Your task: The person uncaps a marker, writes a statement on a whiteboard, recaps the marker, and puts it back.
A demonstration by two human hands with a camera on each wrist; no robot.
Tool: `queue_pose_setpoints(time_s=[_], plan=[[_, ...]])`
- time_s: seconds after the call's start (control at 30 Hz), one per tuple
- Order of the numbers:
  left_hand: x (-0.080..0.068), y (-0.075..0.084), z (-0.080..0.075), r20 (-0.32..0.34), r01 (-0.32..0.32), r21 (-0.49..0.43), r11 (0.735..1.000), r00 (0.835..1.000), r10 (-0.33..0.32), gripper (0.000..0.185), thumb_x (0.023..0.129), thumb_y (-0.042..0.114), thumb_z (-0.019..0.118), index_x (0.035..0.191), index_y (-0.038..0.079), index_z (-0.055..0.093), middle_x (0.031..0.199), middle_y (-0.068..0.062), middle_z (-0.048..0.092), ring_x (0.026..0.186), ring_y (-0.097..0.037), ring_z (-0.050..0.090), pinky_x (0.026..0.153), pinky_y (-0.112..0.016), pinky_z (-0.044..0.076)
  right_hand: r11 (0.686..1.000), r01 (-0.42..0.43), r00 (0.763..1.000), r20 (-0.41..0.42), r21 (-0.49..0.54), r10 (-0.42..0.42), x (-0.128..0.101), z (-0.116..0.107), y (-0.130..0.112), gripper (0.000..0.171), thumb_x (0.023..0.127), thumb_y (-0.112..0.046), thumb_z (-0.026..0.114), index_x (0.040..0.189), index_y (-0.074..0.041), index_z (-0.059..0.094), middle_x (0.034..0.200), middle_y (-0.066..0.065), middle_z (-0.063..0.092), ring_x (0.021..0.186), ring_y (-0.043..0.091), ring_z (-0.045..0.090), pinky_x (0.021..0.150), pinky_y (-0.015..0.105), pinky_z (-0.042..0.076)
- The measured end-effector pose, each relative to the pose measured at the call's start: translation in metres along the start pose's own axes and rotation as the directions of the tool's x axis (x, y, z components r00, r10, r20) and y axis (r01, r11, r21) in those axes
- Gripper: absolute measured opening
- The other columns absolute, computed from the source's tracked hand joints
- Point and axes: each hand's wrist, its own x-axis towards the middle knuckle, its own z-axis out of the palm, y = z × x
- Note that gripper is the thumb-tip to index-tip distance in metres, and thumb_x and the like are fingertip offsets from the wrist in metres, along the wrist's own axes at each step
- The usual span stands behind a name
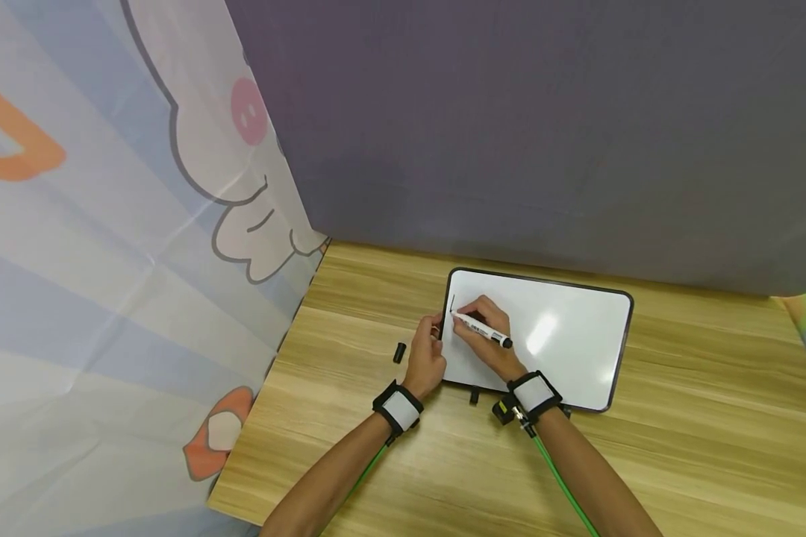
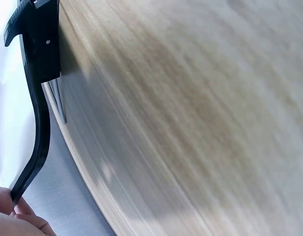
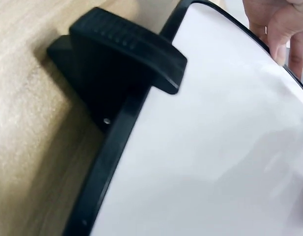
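Observation:
A white marker point(image 1: 481, 328) with black lettering and a black end is gripped in my right hand point(image 1: 489, 335). Its tip meets the upper left part of a whiteboard point(image 1: 571, 321), at the lower end of a short black line point(image 1: 453, 302). My left hand point(image 1: 426, 359) pinches the board's left edge. In the right wrist view, the thumb of that left hand point(image 3: 284, 27) lies on the board's front, with fingers behind the rim. The left wrist view catches only part of the left hand point(image 2: 18, 219), on the board's black frame point(image 2: 41, 137).
Black stand clips point(image 1: 474, 395) hold the board's lower edge; one clip point(image 3: 126, 54) looms large in the right wrist view. A small black cylinder, resembling a cap point(image 1: 399, 352), lies left of the board on the wooden table point(image 1: 349, 418). A grey panel point(image 1: 544, 149) rises behind.

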Motion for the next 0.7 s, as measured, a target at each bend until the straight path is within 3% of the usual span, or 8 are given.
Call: queue_pose_setpoints(time_s=[0.23,0.5,0.7], plan=[[-0.002,0.003,0.001,0.018,0.057,-0.011,0.998,0.998,-0.057,0.054,0.075,-0.021,0.035,0.124,0.000,0.046,0.110,-0.014,0.053,0.090,-0.021,0.050,0.076,-0.026,0.042,0.996,-0.094,0.995,-0.037,-0.006,0.094,0.000,-0.004,-0.001,0.012,0.075,0.003,0.071,0.086,0.003,0.066,0.081,0.014,0.061,0.073,0.007,0.053,0.065,0.009,0.041],[-0.002,0.003,0.002,0.005,0.045,-0.003,0.999,0.999,-0.045,0.055,0.072,-0.023,0.035,0.122,-0.001,0.046,0.107,-0.014,0.053,0.089,-0.021,0.049,0.076,-0.026,0.042,0.999,-0.052,0.998,-0.046,-0.004,0.052,-0.004,0.000,0.027,0.011,0.076,-0.005,0.073,0.086,-0.006,0.068,0.081,0.008,0.062,0.075,0.006,0.055,0.066,0.011,0.043],[-0.001,0.003,0.002,-0.026,0.016,-0.011,1.000,1.000,-0.016,0.055,0.071,-0.022,0.034,0.120,-0.001,0.049,0.101,-0.014,0.054,0.084,-0.019,0.048,0.073,-0.023,0.041,1.000,-0.005,0.999,-0.042,-0.008,0.005,-0.004,-0.002,0.033,0.008,0.076,-0.009,0.072,0.083,-0.010,0.068,0.080,0.003,0.062,0.074,0.006,0.056,0.065,0.013,0.045]])
